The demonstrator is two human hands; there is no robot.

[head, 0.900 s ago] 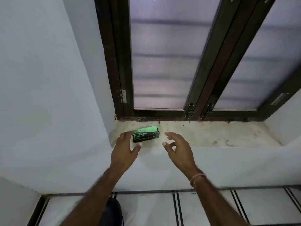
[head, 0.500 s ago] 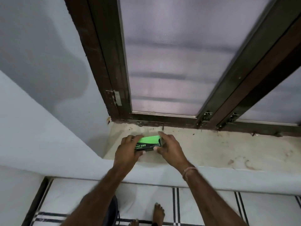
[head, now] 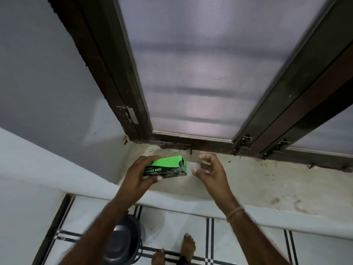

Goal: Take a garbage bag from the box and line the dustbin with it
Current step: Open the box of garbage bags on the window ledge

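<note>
A small green and black garbage bag box (head: 166,167) is held just above the window sill (head: 257,184) by my left hand (head: 139,175), which grips its left end. Its right end faces my right hand (head: 209,169). That hand hovers a little to the right of the box with fingers spread and curled, apart from it; the fingertips are blurred. A dark round dustbin (head: 122,243) stands on the floor below the sill, partly hidden by my left forearm.
A dark-framed window with frosted panes (head: 200,73) rises behind the sill. White walls close in at the left (head: 38,92). My bare feet (head: 188,247) stand on the white tiled floor beside the dustbin.
Both hands closed on the box on the sill. My left hand has since lifted it slightly, and my right hand has come off its right end and drawn away to the right.
</note>
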